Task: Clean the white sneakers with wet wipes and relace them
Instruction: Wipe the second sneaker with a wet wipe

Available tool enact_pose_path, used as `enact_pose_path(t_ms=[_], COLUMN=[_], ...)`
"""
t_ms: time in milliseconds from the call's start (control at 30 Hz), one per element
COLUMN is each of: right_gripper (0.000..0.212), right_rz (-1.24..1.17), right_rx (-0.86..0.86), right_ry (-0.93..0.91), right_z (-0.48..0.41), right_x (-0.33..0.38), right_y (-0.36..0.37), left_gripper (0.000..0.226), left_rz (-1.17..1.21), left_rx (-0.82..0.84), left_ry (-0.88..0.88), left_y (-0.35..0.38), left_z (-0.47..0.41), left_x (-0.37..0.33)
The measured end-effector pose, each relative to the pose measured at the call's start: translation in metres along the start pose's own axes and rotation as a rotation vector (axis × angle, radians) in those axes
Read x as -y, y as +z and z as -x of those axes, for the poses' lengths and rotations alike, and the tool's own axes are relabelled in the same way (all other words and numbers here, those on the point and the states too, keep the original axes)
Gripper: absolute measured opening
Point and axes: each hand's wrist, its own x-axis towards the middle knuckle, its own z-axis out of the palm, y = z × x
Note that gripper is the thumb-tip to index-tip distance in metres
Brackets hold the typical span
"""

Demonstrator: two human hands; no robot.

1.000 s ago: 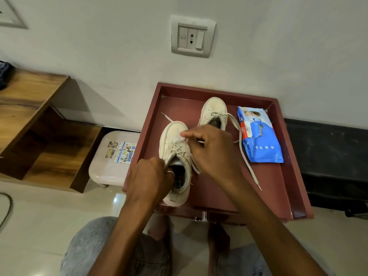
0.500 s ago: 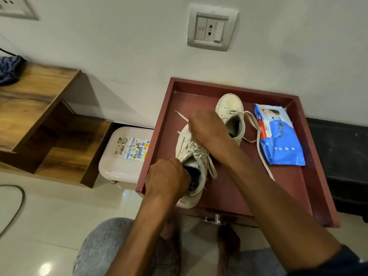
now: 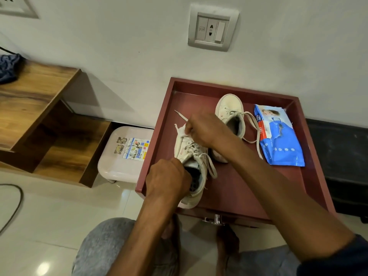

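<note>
Both hands are on the near sneaker [image 3: 187, 146], whose heel sits at the front-left edge of the drawer [image 3: 249, 186]. The left hand [image 3: 167, 180] grips its collar, fingertips hidden inside. The right hand [image 3: 203, 130] pinches a wipe [image 3: 181, 129] over the toe, covering it. The second sneaker [image 3: 230, 107] and the wipes pack [image 3: 278, 136] lie further right.

Two white sneakers, a near sneaker [image 3: 186, 148] and a far sneaker [image 3: 229, 106], lie in one maroon tray [image 3: 310, 176] with one blue pack of wet wipes [image 3: 278, 140] and one crumpled wipe [image 3: 182, 129]. Two hands are in frame, a left hand [image 3: 167, 180] and a right hand [image 3: 203, 130]. Also counted: one pale plastic stool [image 3: 119, 156], one wooden shelf unit [image 3: 39, 92], two wall plates, a centre switch plate [image 3: 212, 28] and a corner switch plate [image 3: 18, 6], one blue cloth [image 3: 9, 66], one dark cable [image 3: 14, 206].
</note>
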Motion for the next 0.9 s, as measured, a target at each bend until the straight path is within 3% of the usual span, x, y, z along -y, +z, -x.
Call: enact_pose_path(t_ms=[200, 333, 533, 733, 900], right_gripper=[0.019, 0.030, 0.022, 0.028, 0.017], right_rz=[-0.017, -0.049, 0.082, 0.116, 0.061], right_rx=[-0.174, -0.104, 0.042, -0.046, 0.120], right_ry=[0.083, -0.090, -0.353, -0.081, 0.149], right_z=[-0.015, -0.021, -0.014, -0.019, -0.010], right_x=[-0.014, -0.006, -0.008, -0.017, -0.029], right_y=[0.002, 0.014, 0.025, 0.002, -0.006], left_gripper=[0.029, 0.027, 0.027, 0.031, 0.030], left_rz=[0.030, 0.065, 0.051, 0.057, 0.047], left_rx=[0.010, 0.004, -0.031, -0.019, -0.038], left_ry=[-0.003, -0.020, -0.019, -0.047, -0.025], left_y=[0.000, 0.003, 0.002, 0.003, 0.005], left_z=[-0.002, -0.002, 0.000, -0.001, -0.001], left_x=[0.000, -0.001, -0.003, -0.005, -0.004])
